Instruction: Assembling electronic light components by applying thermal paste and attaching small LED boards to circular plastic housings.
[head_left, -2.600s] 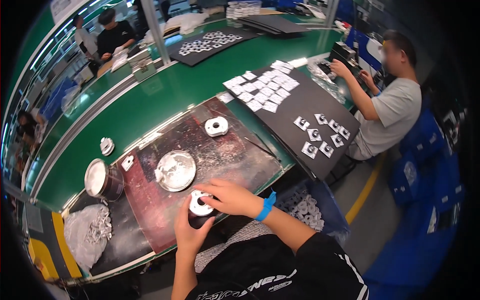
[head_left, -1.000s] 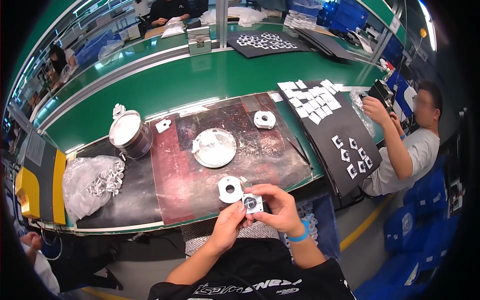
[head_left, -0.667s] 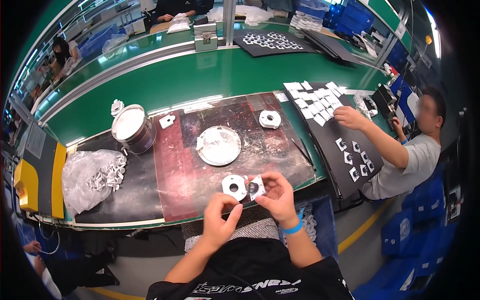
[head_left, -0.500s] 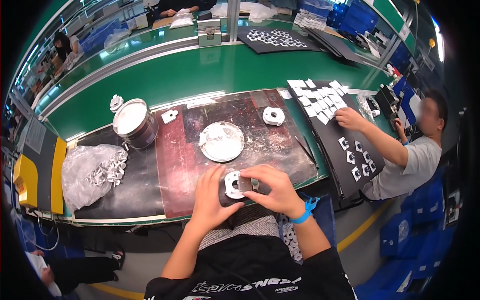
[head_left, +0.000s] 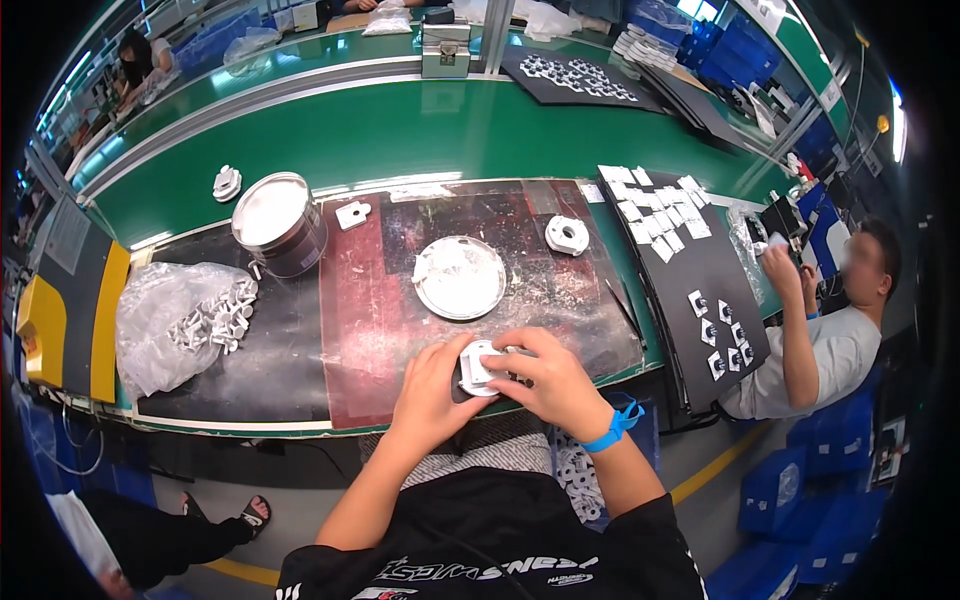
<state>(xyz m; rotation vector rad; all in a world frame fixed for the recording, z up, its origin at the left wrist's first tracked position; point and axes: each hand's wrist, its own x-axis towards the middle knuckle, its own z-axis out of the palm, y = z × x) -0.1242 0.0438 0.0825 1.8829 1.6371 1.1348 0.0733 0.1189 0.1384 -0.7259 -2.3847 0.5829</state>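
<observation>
Right hand [head_left: 552, 383] pinches the white part [head_left: 476, 374], seemingly keeping it steady; left hand [head_left: 430, 395] curves opposite, its grip unclear.

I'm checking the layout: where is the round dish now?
Head view, near centre: the round dish lies right of the tin, just beyond the left hand.

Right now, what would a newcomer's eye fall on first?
Probably the round silvery dish coated in white, near the middle of the dark-and-red work mat. At the mat's near edge, the left hand and right hand frame a white part with a round base. A round dark can stands left of the dish.
</observation>
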